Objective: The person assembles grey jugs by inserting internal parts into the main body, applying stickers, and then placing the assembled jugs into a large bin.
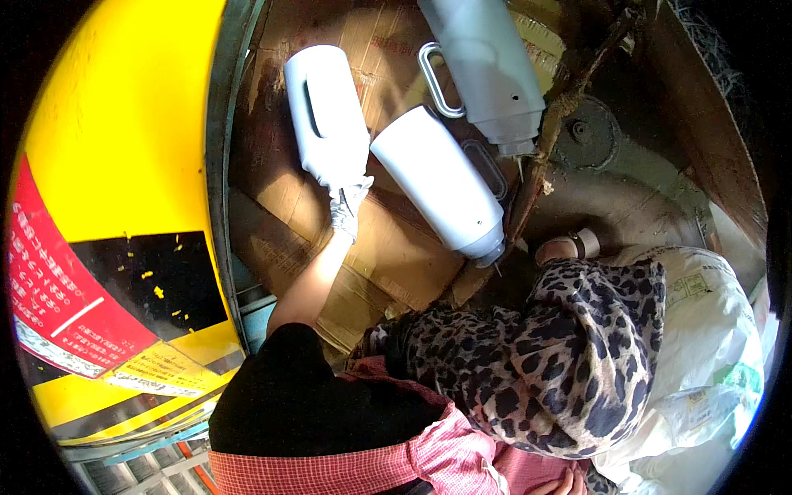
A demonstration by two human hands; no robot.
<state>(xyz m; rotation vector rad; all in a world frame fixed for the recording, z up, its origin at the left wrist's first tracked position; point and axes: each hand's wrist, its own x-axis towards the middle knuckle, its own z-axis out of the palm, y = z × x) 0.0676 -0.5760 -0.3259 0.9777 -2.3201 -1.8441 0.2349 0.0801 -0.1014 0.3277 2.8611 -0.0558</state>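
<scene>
My left hand (346,208), in a whitish glove, is closed around the narrow neck of a white plastic jug (334,111). This jug has a moulded side handle and lies with its neck toward me on flattened cardboard. Just right of it lies a second white plastic jug (437,177), its handle on the far side. A third jug (491,70), greyer in the shade, lies farther back with its loop handle to the left. At the lower edge, only some fingers of my right hand (563,482) show. They lie apart on the pink checked cloth, with nothing seen in them.
Flattened brown cardboard (396,247) lies under the jugs. A yellow machine panel (132,124) with red and black areas rises at the left. A torn cardboard wall (701,107) stands right. Near my leopard-print trouser leg (536,355) is a white sack (701,330).
</scene>
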